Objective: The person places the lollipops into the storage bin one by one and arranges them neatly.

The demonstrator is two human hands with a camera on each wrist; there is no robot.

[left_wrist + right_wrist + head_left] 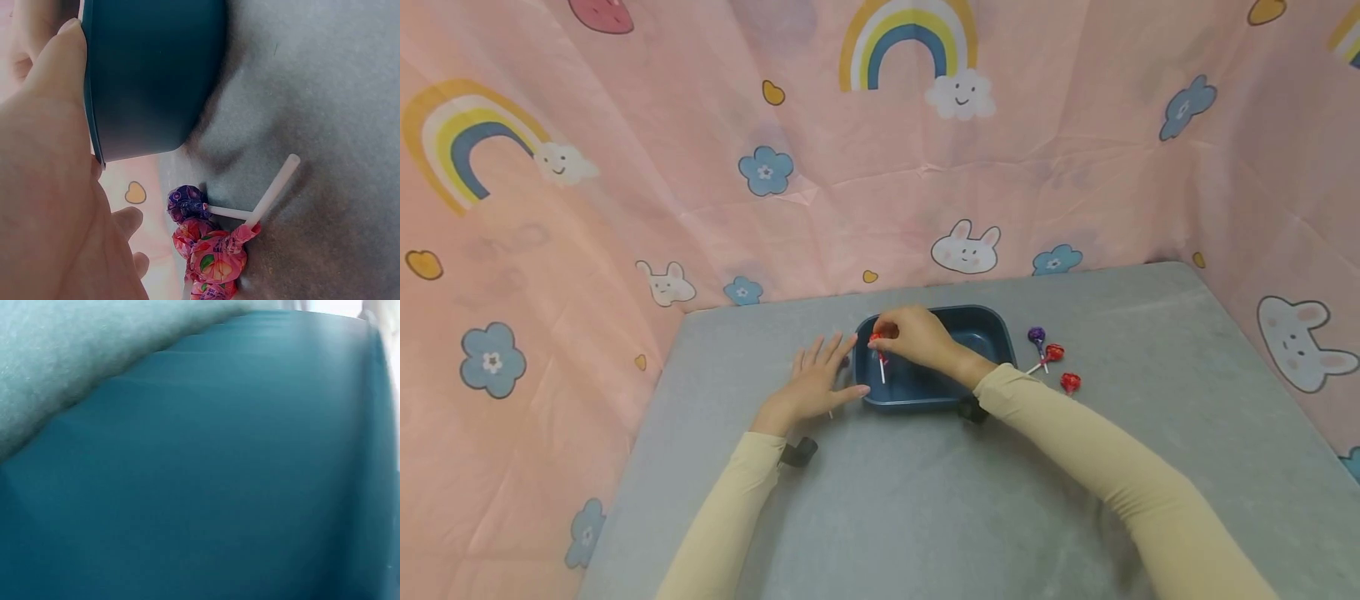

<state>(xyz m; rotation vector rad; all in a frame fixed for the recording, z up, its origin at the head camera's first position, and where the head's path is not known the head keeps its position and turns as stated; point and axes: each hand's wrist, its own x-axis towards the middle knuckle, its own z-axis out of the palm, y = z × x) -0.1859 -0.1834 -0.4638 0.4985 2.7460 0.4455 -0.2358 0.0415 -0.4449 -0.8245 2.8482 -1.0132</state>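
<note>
My right hand [917,337] reaches over the dark blue rectangular tray [981,340] and pinches a red-wrapped lollipop [882,360] near its candy end, the white stick pointing down toward the tray. On the left, my left hand [811,388] has its fingers spread, with thumb and fingertips at the tray's left rim. Beneath that hand, the left wrist view shows a purple lollipop [185,203] and several red-pink lollipops [217,257] clustered on the table; the head view mostly hides them. Only the tray's outer wall [206,469] fills the right wrist view.
Right of the tray lie a purple lollipop [1037,335], a red lollipop [1054,352] with its stick crossing the purple one's, and another red lollipop [1071,382]. A grey cloth covers the table [880,508]. Pink patterned curtains [850,192] stand behind and at both sides.
</note>
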